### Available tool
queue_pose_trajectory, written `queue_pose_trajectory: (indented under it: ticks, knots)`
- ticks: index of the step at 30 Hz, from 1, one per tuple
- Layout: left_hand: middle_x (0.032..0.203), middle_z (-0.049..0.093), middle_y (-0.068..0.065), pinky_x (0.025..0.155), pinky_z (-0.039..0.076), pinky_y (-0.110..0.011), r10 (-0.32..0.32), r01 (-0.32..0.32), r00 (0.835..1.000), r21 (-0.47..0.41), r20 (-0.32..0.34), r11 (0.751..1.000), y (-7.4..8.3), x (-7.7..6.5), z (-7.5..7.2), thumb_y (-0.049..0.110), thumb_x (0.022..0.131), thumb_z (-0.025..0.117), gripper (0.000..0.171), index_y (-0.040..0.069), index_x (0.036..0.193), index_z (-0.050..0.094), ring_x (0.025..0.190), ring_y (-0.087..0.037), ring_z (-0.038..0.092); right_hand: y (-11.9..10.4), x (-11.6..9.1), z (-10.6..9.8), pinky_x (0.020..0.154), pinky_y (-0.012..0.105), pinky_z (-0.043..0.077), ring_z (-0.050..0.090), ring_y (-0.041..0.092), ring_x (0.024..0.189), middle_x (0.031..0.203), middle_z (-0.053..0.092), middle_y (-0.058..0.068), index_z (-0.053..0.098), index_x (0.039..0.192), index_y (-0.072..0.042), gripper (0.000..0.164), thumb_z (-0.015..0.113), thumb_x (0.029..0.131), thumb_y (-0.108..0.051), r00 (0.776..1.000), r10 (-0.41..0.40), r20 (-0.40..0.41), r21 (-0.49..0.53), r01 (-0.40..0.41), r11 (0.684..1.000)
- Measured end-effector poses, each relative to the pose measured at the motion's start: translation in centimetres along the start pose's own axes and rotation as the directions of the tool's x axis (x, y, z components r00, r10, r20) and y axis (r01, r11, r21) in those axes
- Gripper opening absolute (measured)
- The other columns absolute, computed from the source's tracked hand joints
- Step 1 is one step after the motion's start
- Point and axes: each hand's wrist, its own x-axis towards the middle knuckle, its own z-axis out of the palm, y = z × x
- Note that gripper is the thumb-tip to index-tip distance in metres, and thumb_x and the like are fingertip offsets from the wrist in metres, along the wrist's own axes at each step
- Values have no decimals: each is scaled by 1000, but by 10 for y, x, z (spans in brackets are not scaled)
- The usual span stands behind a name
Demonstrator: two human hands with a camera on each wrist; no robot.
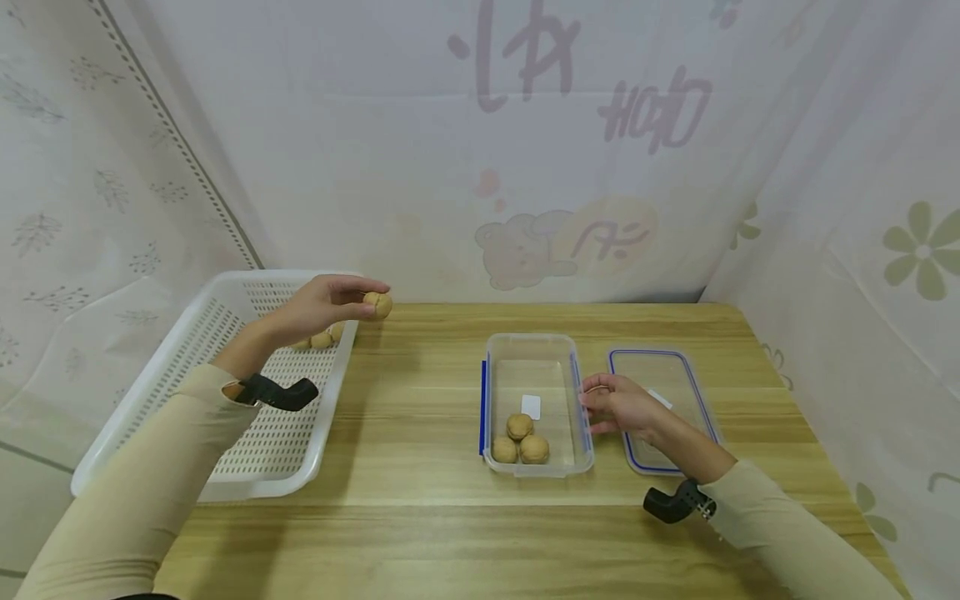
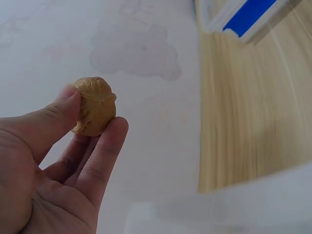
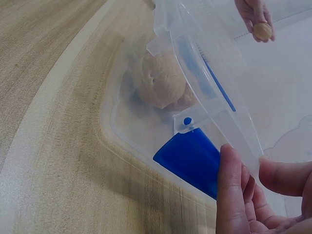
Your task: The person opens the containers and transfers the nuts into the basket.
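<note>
A wood-grain worktop (image 1: 420, 542) carries a white slotted basket (image 1: 255, 490) at the left and, nearer the middle, a clear container (image 1: 517, 350) with blue side latches. A blue-edged lid (image 1: 652, 375) lies just right of the container. The person's right hand (image 1: 626, 406) has its grip lightly closed on the container's right edge, thumb at the rim, index finger against the outer wall. The left hand (image 1: 318, 304), raised by the basket's far right corner, pinches a walnut (image 1: 381, 306) in its grip. Three walnuts (image 1: 534, 449) sit in the container's near left part; other walnuts (image 1: 321, 340) lie in the basket.
</note>
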Motion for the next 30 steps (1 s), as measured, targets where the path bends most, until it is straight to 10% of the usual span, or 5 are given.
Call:
queue_pose_trajectory:
  ticks: [7, 20, 30]
  knots:
    - [147, 55, -14, 97, 47, -17, -38, 36, 998, -26, -53, 999, -9, -17, -15, 16, 102, 65, 47, 2, 145, 53, 121, -3, 58, 0, 0, 0, 73, 30, 61, 61, 13, 87, 95, 59, 5, 43, 126, 9, 28, 54, 105, -6, 1000, -2, 2, -4, 2, 1000]
    - [111, 69, 9, 90, 53, -18, -10, -5, 993, -125, -115, 992, -38, -40, -46, 5, 103, 60, 29, 0, 131, 54, 102, -8, 69, 0, 1, 1, 74, 31, 61, 60, 14, 86, 94, 59, 5, 45, 125, 7, 27, 56, 104, -7, 1000, 6, -11, -7, -6, 1000]
    - [108, 65, 14, 86, 50, -12, -137, 137, 971, -17, -198, 990, -58, -51, -59, 12, 103, 62, 46, -12, 139, 44, 97, -1, 67, 0, 0, 1, 74, 31, 61, 60, 14, 86, 95, 59, 5, 45, 124, 7, 26, 55, 105, -6, 1000, 8, -10, 3, -8, 1000]
